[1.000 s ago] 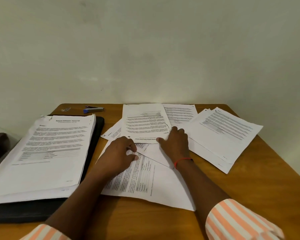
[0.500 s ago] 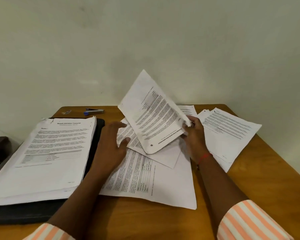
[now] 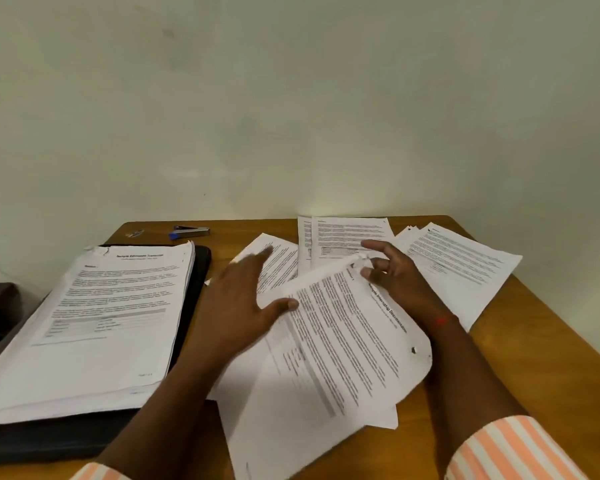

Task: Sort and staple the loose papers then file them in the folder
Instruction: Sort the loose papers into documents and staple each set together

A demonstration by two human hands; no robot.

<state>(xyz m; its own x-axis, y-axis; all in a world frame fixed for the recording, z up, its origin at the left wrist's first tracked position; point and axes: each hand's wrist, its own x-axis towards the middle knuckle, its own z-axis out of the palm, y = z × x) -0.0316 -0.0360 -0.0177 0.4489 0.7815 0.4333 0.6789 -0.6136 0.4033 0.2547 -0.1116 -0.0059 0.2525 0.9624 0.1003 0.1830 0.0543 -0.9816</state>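
– One white printed sheet (image 3: 343, 341) down again: upright over the middle of the pile half a second ago, now laid slantwise across the lower centre of the frame, over other loose pages.
– Held how?
– Pinched at its crumpled top corner by the right hand (image 3: 399, 285), thumb against fingers. Left hand (image 3: 239, 299) spread flat and blurred, thumb touching the sheet's left edge, gripping nothing.
– Different from a second ago?
– Yes. Both hands flat on the heap then; since then one page picked out, raised and lowered nearer the body.
– Meaning for the job?
– Probably still sorting: a page pulled from the scatter to be matched with its set. No stapling under way. Small blue-and-silver stapler (image 3: 189, 232) untouched at the upper left of the brown wooden counter (image 3: 551, 375), well apart from both hands.
– And the folder?
– Black folder (image 3: 203, 268) at the left, under a thick stack of white printed papers (image 3: 94, 323). More loose white sheets (image 3: 461, 268) fanned at the right, behind the right hand.
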